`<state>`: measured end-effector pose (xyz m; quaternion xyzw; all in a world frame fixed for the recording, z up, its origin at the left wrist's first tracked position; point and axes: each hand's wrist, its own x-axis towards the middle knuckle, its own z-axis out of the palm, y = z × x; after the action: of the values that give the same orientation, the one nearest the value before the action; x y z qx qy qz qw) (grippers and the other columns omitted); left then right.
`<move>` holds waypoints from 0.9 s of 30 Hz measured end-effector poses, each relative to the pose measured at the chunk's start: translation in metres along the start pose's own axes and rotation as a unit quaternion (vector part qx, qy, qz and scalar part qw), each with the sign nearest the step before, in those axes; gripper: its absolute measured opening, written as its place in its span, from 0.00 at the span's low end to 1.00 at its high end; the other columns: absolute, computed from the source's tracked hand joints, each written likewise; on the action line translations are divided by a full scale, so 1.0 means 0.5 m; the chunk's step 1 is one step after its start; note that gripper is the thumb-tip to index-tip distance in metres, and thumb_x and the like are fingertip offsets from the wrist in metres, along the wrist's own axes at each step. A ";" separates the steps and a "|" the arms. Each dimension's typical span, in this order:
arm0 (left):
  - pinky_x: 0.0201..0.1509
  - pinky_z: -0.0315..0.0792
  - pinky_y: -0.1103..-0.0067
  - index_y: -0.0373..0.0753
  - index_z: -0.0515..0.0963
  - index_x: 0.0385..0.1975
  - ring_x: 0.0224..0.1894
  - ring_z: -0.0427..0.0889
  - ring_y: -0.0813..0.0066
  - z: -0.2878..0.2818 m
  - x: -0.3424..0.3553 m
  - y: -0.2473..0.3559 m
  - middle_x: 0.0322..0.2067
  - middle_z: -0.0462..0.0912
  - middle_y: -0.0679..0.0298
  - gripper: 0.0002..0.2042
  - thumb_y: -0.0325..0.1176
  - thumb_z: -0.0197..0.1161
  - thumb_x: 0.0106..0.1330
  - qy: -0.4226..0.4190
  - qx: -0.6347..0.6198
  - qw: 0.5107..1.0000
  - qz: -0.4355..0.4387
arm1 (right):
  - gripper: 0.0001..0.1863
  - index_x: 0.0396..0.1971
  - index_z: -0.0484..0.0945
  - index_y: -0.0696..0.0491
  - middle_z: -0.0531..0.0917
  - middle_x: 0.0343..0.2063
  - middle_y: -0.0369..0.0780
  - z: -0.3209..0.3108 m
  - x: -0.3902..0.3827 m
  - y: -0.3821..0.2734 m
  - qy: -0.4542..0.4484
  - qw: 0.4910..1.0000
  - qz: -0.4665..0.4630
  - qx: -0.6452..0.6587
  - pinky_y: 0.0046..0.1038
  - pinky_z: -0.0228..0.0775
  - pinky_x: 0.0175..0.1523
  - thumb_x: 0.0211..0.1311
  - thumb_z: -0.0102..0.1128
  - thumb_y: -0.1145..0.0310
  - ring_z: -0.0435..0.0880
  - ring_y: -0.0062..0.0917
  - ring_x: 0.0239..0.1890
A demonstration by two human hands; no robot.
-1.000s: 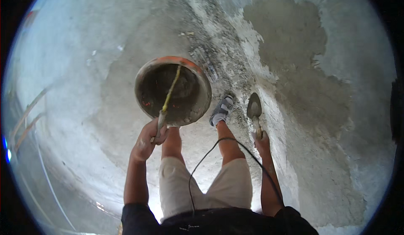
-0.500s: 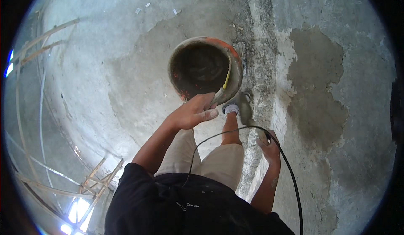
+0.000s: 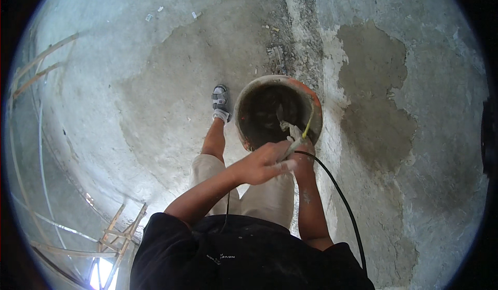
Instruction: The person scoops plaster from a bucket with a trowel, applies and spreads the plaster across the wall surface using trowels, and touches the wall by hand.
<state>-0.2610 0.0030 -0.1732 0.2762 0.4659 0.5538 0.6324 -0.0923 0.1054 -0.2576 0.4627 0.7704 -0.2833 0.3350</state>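
Observation:
A round mortar-smeared bucket (image 3: 242, 95) with orange patches on its rim stands out in front of my legs, dark wet mix (image 3: 264, 108) inside. Its handle (image 3: 311, 117), yellow along one stretch, runs to a grey grip in my left hand (image 3: 265, 163), whose fingers are closed round it. Close beside it, my right hand (image 3: 303, 155) reaches over the near rim. A grey trowel-like tool (image 3: 284, 121) extends from that hand into the bucket's mouth. My left hand and the handle partly hide the right fingers.
A black cable (image 3: 342, 191) loops past my right forearm. My left foot (image 3: 220, 102) is on the concrete floor, left of the bucket. A rough strip (image 3: 303, 35) and damp patch (image 3: 376, 103) lie to the right. Wooden frames (image 3: 116, 233) stand at the lower left.
The bucket has shifted right and nearer with my left hand. My right hand has swung from beside my leg to the bucket, bringing the tool over it. My left foot has come into view.

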 end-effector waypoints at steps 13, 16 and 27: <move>0.39 0.61 0.74 0.32 0.65 0.34 0.34 0.67 0.66 0.026 0.012 0.016 0.31 0.66 0.59 0.20 0.48 0.50 0.65 -0.068 -0.073 0.995 0.017 | 0.22 0.52 0.73 0.55 0.80 0.42 0.51 0.068 0.056 -0.050 0.100 0.966 -0.182 0.152 0.42 0.69 0.51 0.58 0.58 0.63 0.77 0.49 0.45; 0.41 0.61 0.72 0.32 0.65 0.35 0.36 0.67 0.66 0.017 -0.008 0.007 0.32 0.67 0.58 0.19 0.46 0.50 0.65 -0.036 -0.090 0.995 0.016 | 0.22 0.52 0.73 0.57 0.79 0.46 0.51 0.069 0.074 -0.087 0.018 0.971 -0.196 0.136 0.38 0.69 0.53 0.57 0.59 0.66 0.77 0.46 0.48; 0.40 0.60 0.75 0.34 0.64 0.32 0.34 0.64 0.68 -0.038 -0.074 -0.010 0.29 0.64 0.61 0.21 0.51 0.48 0.66 0.061 -0.078 0.995 0.008 | 0.21 0.49 0.74 0.57 0.80 0.44 0.50 0.145 0.068 -0.207 -0.035 0.945 -0.285 0.154 0.39 0.70 0.51 0.55 0.60 0.65 0.78 0.46 0.47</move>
<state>-0.2741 -0.0369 -0.1746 0.1956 0.4572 0.6092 0.6177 -0.1792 0.0263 -0.3155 0.2597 0.8046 -0.4984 0.1917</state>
